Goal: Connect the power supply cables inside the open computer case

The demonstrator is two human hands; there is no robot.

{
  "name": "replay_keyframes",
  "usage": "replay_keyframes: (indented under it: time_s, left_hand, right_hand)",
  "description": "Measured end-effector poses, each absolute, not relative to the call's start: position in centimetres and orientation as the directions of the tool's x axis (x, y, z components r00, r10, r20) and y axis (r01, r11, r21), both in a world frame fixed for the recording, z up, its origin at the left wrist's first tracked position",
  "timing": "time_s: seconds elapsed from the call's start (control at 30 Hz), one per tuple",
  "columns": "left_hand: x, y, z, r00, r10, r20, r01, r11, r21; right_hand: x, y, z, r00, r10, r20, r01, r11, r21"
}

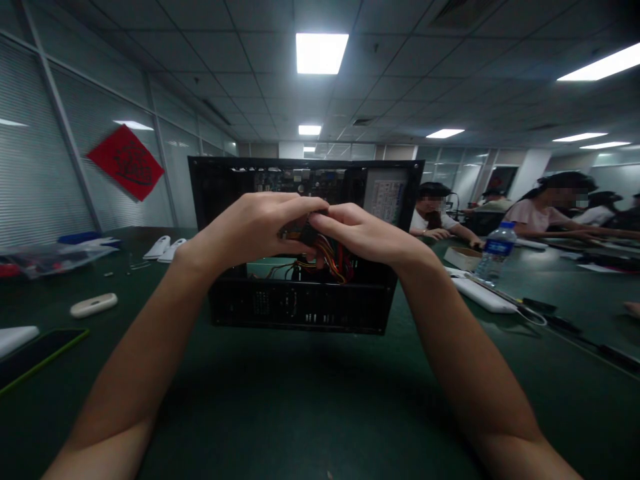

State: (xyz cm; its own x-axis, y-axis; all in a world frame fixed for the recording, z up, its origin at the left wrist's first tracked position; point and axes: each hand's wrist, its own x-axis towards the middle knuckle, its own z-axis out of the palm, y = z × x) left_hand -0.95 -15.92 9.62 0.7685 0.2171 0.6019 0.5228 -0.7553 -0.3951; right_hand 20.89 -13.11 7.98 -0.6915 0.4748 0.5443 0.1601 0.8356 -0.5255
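Office ceiling panels and glass partitions with blinds frame a long dark green table [300,400], where an open black computer case [300,307] stands straight ahead of the person. Both hands are raised in front of the case opening and meet at its middle. The left hand [250,230] and the right hand [365,233] have their fingers [300,207] pressed together on a small dark connector [307,233], pinched between the two sets of fingertips. Just below the fingers, a bundle of red, yellow and orange wires [327,260] hangs from the connector down into the case. Behind the fingers, a circuit board and a labelled power unit show inside the case. Well to the right of the fingers stands a water bottle [495,257], with other people seated beyond it. Far to the left lie small white objects [94,305] and a red paper square [125,162] on the glass wall.
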Motion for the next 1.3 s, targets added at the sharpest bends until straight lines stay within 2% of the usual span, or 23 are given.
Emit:
replay_keyframes:
  time_s: [0.27,0.37,0.43,0.5,0.57,0.7,0.83,0.93,1.03,1.13,1.3]
  left_hand:
    - [-1.0,-15.3,9.5,0.768,0.243,0.592,0.555,-0.714,-0.427]
    - [-1.3,-14.8,9.3,0.766,0.245,0.594,0.543,-0.741,-0.395]
    - [-1.5,-14.4,9.3,0.763,0.24,0.6,0.537,-0.752,-0.383]
    - [-1.7,-14.0,9.2,0.756,0.232,0.612,0.539,-0.752,-0.38]
    - [-1.9,-13.6,9.3,0.747,0.23,0.624,0.547,-0.747,-0.378]
    - [-2.3,-13.0,9.3,0.732,0.236,0.639,0.557,-0.747,-0.362]
    - [-2.4,-12.4,9.1,0.717,0.244,0.652,0.554,-0.768,-0.321]
    - [-2.4,-12.1,8.9,0.724,0.253,0.641,0.538,-0.789,-0.296]
    - [-2.4,-11.7,8.8,0.741,0.284,0.609,0.543,-0.787,-0.293]
    - [-2.3,-11.1,8.5,0.717,0.321,0.619,0.587,-0.757,-0.287]
    - [-1.6,-10.1,7.7,0.672,0.341,0.657,0.676,-0.646,-0.355]
  right_hand:
    - [20.5,-12.3,7.5,-0.675,0.524,0.52,0.179,0.8,-0.573]
    - [20.4,-11.9,7.2,-0.701,0.499,0.51,0.149,0.801,-0.579]
    - [20.3,-11.4,7.1,-0.709,0.455,0.539,0.125,0.833,-0.539]
    - [20.4,-10.7,6.9,-0.681,0.398,0.615,0.112,0.886,-0.449]
    - [20.6,-9.9,6.7,-0.608,0.331,0.722,0.144,0.94,-0.31]
    - [21.1,-8.7,6.3,-0.499,0.101,0.861,0.338,0.937,0.087]
    - [21.1,-8.2,5.5,-0.572,-0.107,0.813,0.442,0.794,0.416]
    - [20.7,-7.7,4.8,-0.649,-0.2,0.734,0.404,0.727,0.555]
    - [20.4,-6.9,4.3,-0.685,-0.272,0.675,0.338,0.703,0.626]
    - [20.3,-6.2,4.3,-0.668,-0.243,0.703,0.372,0.71,0.598]
    - [20.1,-5.7,4.0,-0.632,-0.028,0.775,0.549,0.69,0.472]
